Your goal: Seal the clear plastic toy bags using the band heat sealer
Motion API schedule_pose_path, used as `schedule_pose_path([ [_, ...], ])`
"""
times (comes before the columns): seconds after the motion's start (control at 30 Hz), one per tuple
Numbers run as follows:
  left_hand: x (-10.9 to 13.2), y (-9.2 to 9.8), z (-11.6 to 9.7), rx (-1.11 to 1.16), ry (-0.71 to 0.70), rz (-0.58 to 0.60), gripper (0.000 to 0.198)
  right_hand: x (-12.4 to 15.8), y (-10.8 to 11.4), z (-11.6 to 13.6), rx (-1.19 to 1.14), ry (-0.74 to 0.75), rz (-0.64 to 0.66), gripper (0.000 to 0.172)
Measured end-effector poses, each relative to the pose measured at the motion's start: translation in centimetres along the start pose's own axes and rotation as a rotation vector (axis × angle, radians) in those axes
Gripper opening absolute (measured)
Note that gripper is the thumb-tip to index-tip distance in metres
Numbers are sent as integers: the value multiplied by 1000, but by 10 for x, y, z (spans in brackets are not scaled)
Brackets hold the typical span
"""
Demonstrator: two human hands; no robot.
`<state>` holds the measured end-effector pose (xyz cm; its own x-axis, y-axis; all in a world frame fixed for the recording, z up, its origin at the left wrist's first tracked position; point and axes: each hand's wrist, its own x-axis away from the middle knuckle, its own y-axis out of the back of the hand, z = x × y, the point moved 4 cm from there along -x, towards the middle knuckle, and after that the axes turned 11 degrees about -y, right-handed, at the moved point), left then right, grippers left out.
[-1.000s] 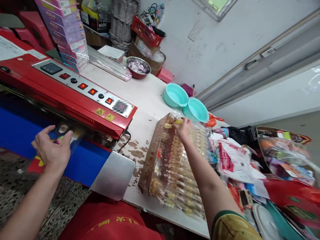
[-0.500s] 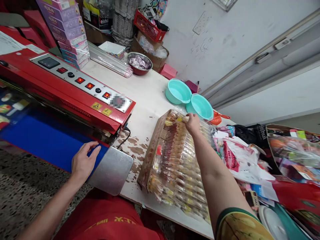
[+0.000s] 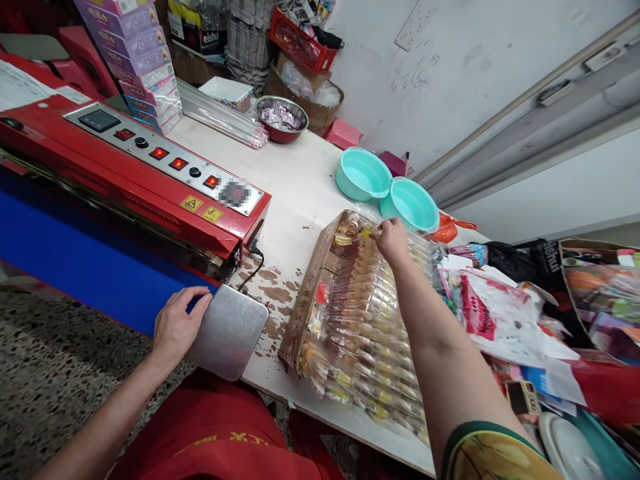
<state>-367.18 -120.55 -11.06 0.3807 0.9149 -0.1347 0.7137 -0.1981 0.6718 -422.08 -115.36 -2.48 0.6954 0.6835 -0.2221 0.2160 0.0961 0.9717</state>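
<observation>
My left hand (image 3: 179, 321) is over the near end of a blue conveyor belt (image 3: 90, 250), beside a bare metal plate (image 3: 233, 330). Its fingers point forward with the thumb apart, and nothing shows in them. My right hand (image 3: 391, 241) reaches to the far end of a cardboard box (image 3: 305, 303) packed with a row of clear plastic packets (image 3: 367, 320). The fingers there are closed in a pinch on the top edge of a packet at the far end. What lies inside the packets is hard to make out.
A red sealing machine (image 3: 200, 180) with lit switches stands along the belt. Two turquoise basins (image 3: 363, 175) sit beyond the box. Further back are a metal bowl (image 3: 281, 120) of small sachets and stacked purple boxes (image 3: 135, 53). Bags and packaging (image 3: 500, 320) crowd the right side.
The colourful packaging on the far left of the belt has gone out of view. My left hand has shifted slightly right towards the metal plate. My right hand stays at the box's far end.
</observation>
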Motion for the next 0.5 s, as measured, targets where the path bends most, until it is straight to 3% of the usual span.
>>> schedule_pose_path([
  [0.17,2,2,-7,37,-22,3,28,6,4,5,-38,45,-3,14],
  [0.27,4,3,-15,54,-62,-17,28,23,26,17,-156,174,-88,10],
  [0.4,4,-1,-36,106,-108,-10,26,69,90,29,-407,367,-200,13],
  [0.5,-8,-6,-71,219,-161,1,26,113,152,38,-510,503,-266,6],
])
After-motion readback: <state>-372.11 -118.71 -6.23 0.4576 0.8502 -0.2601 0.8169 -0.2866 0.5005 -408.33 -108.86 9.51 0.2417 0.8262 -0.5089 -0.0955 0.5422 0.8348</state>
